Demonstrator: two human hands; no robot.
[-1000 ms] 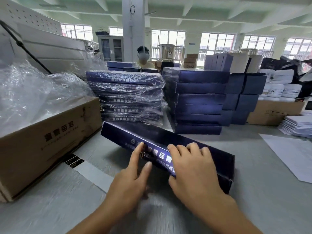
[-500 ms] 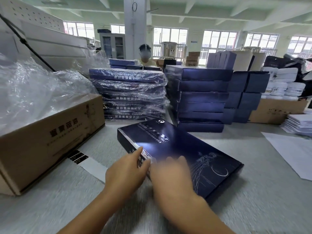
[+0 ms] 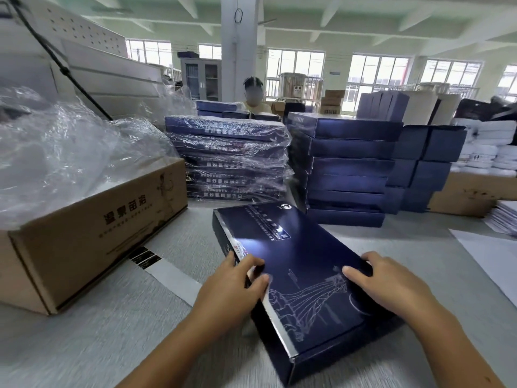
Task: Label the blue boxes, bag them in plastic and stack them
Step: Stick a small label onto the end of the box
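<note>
A flat dark blue box (image 3: 296, 264) lies lid-up on the grey table (image 3: 92, 340), turned at an angle in front of me. My left hand (image 3: 235, 284) grips its left edge, thumb and fingers curled over the rim by a small label. My right hand (image 3: 391, 287) rests on the lid near its right edge, fingers bent over that edge. Behind it stand a stack of plastic-bagged blue boxes (image 3: 232, 158) and a stack of bare blue boxes (image 3: 347, 169).
A brown carton (image 3: 92, 228) full of clear plastic bags (image 3: 70, 152) sits at the left. A strip of label backing (image 3: 165, 273) lies beside it. White sheets (image 3: 492, 259) lie at the right, more blue boxes (image 3: 428, 166) and cartons behind. A person (image 3: 253, 99) is beyond the stacks.
The box has gone from standing on its long edge to lying flat, lid up. My right hand has moved from beside the left hand to the box's right edge.
</note>
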